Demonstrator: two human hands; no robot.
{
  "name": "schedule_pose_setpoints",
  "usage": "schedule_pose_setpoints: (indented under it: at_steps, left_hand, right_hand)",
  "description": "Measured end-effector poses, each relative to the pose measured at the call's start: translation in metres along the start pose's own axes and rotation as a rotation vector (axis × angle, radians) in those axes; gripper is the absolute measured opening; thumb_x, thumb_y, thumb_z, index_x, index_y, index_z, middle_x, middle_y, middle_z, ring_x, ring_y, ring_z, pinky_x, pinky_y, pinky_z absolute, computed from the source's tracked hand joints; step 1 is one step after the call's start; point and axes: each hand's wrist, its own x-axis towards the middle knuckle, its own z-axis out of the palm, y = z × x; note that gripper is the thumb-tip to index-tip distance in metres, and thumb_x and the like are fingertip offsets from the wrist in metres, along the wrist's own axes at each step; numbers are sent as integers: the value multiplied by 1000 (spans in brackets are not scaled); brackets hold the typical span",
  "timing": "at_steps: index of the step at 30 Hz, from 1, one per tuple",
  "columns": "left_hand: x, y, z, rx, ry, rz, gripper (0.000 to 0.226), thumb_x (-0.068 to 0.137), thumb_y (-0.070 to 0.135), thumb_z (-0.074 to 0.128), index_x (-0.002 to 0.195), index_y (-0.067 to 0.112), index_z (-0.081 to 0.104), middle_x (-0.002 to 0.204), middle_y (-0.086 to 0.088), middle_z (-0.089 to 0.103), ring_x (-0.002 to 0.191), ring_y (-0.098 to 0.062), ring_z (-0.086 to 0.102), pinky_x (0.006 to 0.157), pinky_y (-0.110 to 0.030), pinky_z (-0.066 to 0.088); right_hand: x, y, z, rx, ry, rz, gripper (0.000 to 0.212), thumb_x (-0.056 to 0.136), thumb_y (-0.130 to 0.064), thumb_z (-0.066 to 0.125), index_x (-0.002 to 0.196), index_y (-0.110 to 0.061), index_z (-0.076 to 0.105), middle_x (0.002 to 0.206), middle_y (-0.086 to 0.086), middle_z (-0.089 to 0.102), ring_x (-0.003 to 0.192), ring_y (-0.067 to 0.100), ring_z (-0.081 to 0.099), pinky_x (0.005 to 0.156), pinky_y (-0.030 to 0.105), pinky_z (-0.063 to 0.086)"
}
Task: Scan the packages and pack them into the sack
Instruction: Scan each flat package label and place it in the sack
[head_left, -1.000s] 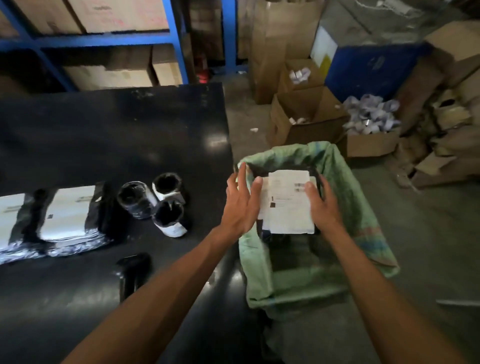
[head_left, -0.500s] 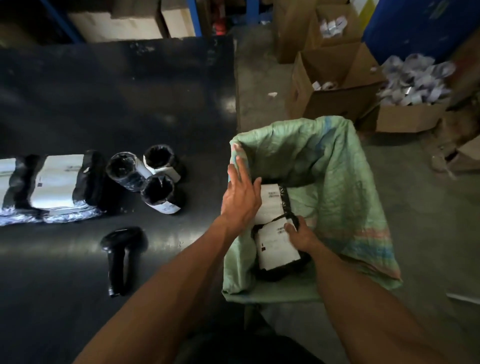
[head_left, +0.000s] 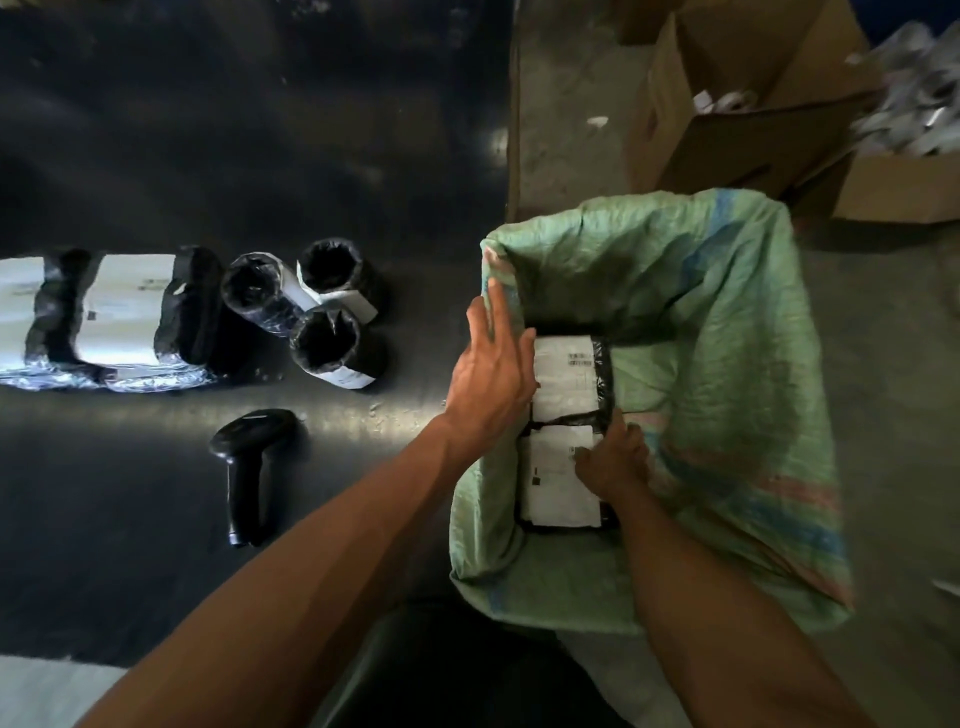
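A green woven sack (head_left: 727, 322) stands open beside the black table (head_left: 260, 130). Two black packages with white labels lie inside it: the far package (head_left: 569, 379) and the near package (head_left: 550, 483). My left hand (head_left: 493, 369) rests with straight fingers against the sack's left rim, beside the far package. My right hand (head_left: 615, 457) is down in the sack and grips the right edge of the near package. On the table lie three rolled black packages (head_left: 322, 312), flat labelled packages (head_left: 124, 312) at the left, and a black handheld scanner (head_left: 249, 457).
Open cardboard boxes (head_left: 727, 130) stand on the concrete floor behind the sack, one at the far right heaped with crumpled paper (head_left: 914, 119). The table's right edge runs close along the sack's left side.
Both hands lowered the labelled package from above the sack's mouth down into it. It now lies next to the other package. My left hand let go and moved to the sack's left rim.
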Motion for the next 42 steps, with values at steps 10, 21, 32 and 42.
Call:
schedule_pose_setpoints:
  at_steps: [10,21,32,42]
  left_hand:
    - [-2,-1,3,-5,15,32,66,105,31,39,155,-6,16,146,-32,35,108,-46,60,72,-47,60]
    - [2,-5,11,26,71,23,67,104,32,45,154,-7,23,138,-27,43,92,-39,63,58,-38,56]
    - [-1,12,7,47,62,45,67,105,30,45,155,-6,17,148,-30,36,116,-47,56,79,-53,58]
    - [-9,-5,-6,-66,-82,21,76,102,52,35,160,15,3,159,-20,19,126,-48,48,90,-59,51]
  right_hand:
    - [2,-3,33,-586,-253,-294,114,85,-74,59,155,-46,-26,158,12,-46,146,43,-38,114,78,3]
    - [27,19,48,-579,-228,-326,105,84,-84,44,144,-49,-34,146,-1,-56,143,35,-44,114,76,-4]
    - [11,-22,-3,-550,-307,-263,85,97,-56,55,162,-42,3,169,12,-19,155,42,-12,123,60,14]
    - [-40,-56,-94,-271,167,-280,53,98,-30,59,148,-15,48,142,24,48,133,41,47,111,43,42]
